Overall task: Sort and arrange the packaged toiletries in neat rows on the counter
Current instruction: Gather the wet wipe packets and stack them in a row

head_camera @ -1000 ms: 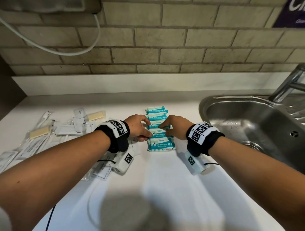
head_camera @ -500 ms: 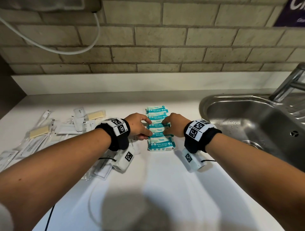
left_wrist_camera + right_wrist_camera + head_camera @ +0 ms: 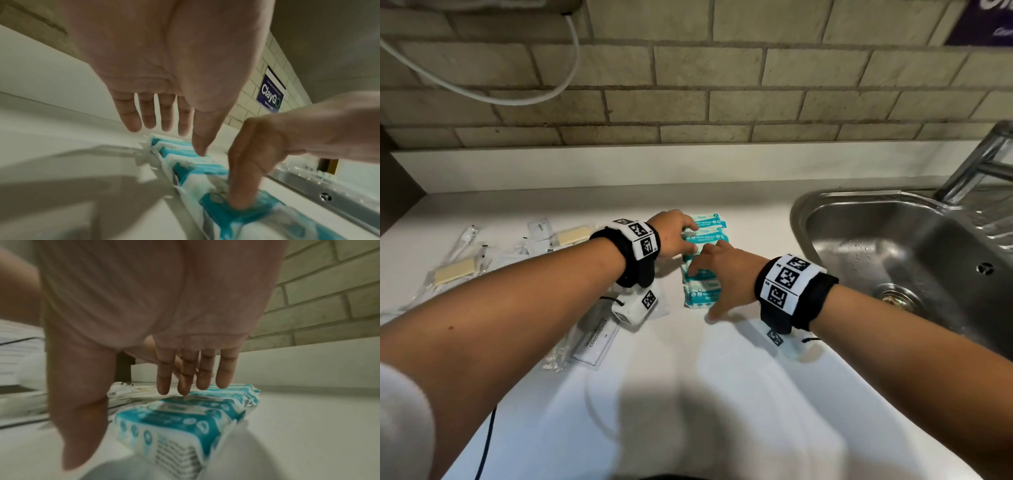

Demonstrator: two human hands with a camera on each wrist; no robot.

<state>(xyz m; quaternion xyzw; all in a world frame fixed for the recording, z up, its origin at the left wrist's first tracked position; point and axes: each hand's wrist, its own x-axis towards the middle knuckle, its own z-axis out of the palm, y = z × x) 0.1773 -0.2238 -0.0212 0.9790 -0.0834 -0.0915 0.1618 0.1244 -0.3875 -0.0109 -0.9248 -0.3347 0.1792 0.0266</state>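
Two hands work over a row of teal-and-white wipe packs point(image 3: 703, 260) lying overlapped on the white counter point(image 3: 688, 394), the row running away toward the brick wall point(image 3: 705, 85), left of the steel sink point(image 3: 900, 250). The left hand point(image 3: 673, 236) reaches over the far end of the row; from the left wrist its fingers point(image 3: 148, 116) are straight and spread, thumb pointing down just above the packs, gripping nothing. The right hand point(image 3: 726, 274) lies over the near half of the row with its fingers also straight and apart; in the right wrist view the fingertips point(image 3: 185, 386) rest on top of a middle pack, while the thumb hangs down beside the nearest pack, toward the counter. In the left wrist view the right hand's fingers point(image 3: 244, 186) press down on a pack's teal top. To the left of the row, clear sachets point(image 3: 482, 260) lie loosely scattered, some holding pale yellow bars, and one printed packet point(image 3: 595, 339) sits under the left wrist. A tap point(image 3: 976, 161) stands behind the sink, and a white cable point(image 3: 524, 97) loops down the wall.
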